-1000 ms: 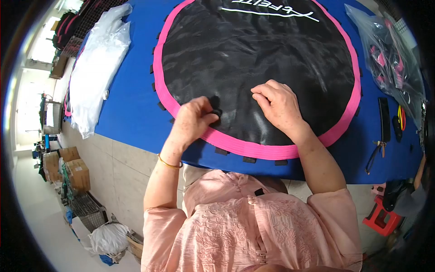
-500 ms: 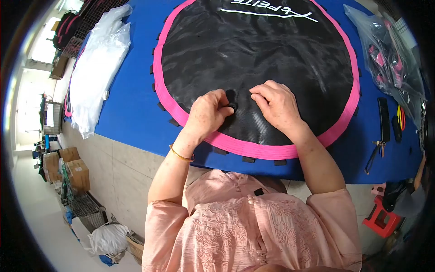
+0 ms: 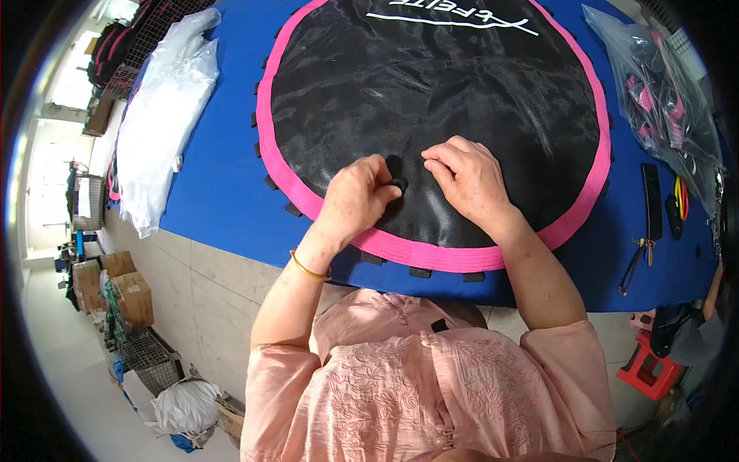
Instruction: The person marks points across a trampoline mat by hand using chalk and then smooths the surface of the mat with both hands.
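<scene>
A round black mat [image 3: 439, 92] with a wide pink border [image 3: 431, 256] and white lettering lies on the blue table cover [image 3: 208, 185]. Small black tabs stick out around its edge. Over the near left part of the mat, my left hand [image 3: 359, 196] pinches a small black piece [image 3: 401, 185] between thumb and fingers. My right hand [image 3: 467, 177] rests on the mat just to the right, its fingers curled and thumb close to them. Whether anything is between those fingers is too hidden to tell.
Clear plastic bags lie at the left [image 3: 165, 115] and, with pink and black parts inside, at the right [image 3: 654, 92]. Near the right edge are a black strip [image 3: 651, 200] and a yellow-red item [image 3: 681, 198]. A red stool [image 3: 648, 368] stands below; cartons [image 3: 127, 289] stand left.
My left hand has moved right with the small black piece, closer to my right hand. My right hand has shifted only slightly left. The mat has shifted slightly left.
</scene>
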Available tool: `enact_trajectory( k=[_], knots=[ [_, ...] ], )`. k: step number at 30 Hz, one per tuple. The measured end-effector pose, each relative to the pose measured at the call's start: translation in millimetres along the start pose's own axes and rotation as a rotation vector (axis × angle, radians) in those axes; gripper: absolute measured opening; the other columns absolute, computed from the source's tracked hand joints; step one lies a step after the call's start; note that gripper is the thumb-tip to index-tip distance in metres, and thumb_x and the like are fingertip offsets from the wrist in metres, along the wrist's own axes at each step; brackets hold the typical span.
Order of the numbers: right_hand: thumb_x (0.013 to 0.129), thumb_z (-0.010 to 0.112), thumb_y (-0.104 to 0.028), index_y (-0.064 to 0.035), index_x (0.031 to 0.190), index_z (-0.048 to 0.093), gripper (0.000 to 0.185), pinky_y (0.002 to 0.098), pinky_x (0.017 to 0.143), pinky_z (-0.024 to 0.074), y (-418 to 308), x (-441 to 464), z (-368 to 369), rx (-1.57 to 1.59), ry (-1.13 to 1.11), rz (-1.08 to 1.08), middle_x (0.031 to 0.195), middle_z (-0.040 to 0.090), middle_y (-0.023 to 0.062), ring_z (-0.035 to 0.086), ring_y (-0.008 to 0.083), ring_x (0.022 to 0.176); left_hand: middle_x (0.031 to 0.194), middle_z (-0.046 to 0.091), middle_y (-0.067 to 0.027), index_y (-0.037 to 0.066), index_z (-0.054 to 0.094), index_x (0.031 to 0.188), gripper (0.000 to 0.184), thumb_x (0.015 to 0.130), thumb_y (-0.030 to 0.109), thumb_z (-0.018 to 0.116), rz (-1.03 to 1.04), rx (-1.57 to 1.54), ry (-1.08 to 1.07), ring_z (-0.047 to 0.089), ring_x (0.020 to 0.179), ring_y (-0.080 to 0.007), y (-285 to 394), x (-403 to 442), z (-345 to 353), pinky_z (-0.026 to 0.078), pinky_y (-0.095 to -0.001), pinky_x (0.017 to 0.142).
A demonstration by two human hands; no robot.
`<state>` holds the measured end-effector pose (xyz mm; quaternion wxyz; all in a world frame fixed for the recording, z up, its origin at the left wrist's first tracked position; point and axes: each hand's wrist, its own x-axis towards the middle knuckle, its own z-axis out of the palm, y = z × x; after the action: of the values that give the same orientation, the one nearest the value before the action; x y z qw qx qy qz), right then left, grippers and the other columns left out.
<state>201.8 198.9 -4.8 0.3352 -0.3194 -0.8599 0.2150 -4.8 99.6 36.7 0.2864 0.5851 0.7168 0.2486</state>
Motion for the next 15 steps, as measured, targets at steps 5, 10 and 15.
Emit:
enact_trajectory(
  k=[5, 10, 15],
  knots=[
    [0.093, 0.077, -0.013, -0.0098, 0.102, 0.076, 0.009, 0.0418, 0.084, 0.0562, 0.7, -0.1, 1.5, 0.006, 0.007, -0.002, 0.095, 0.072, 0.0062, 0.072, 0.0305, 0.089, 0.089, 0.072, -0.0195, -0.001, 0.067, 0.095, 0.024, 0.083, 0.010, 0.084, -0.048, 0.050, 0.096, 0.073, 0.083, -0.0355, -14.8, 6.0, -16.1, 0.056, -0.0427, 0.074],
    [0.093, 0.078, -0.013, -0.0099, 0.102, 0.076, 0.009, 0.0408, 0.083, 0.0555, 0.6, 0.0, 1.1, 0.004, 0.003, -0.013, 0.094, 0.072, 0.0059, 0.071, 0.0297, 0.088, 0.087, 0.073, -0.0153, -0.001, 0.068, 0.098, 0.021, 0.085, 0.004, 0.084, -0.127, -0.092, 0.133, 0.072, 0.078, -0.0262, -14.0, -8.0, -13.5, 0.056, -0.0375, 0.072],
    [0.093, 0.078, -0.012, -0.0101, 0.102, 0.077, 0.009, 0.0406, 0.083, 0.0552, -2.3, 0.8, -1.8, 0.020, 0.002, 0.003, 0.093, 0.071, 0.0059, 0.071, 0.0289, 0.087, 0.095, 0.070, -0.0164, -0.001, 0.070, 0.100, 0.020, 0.084, 0.002, 0.083, 0.058, -0.051, 0.276, 0.072, 0.085, -0.0355, -18.2, -24.3, 5.1, 0.057, -0.0410, 0.075]
  ],
)
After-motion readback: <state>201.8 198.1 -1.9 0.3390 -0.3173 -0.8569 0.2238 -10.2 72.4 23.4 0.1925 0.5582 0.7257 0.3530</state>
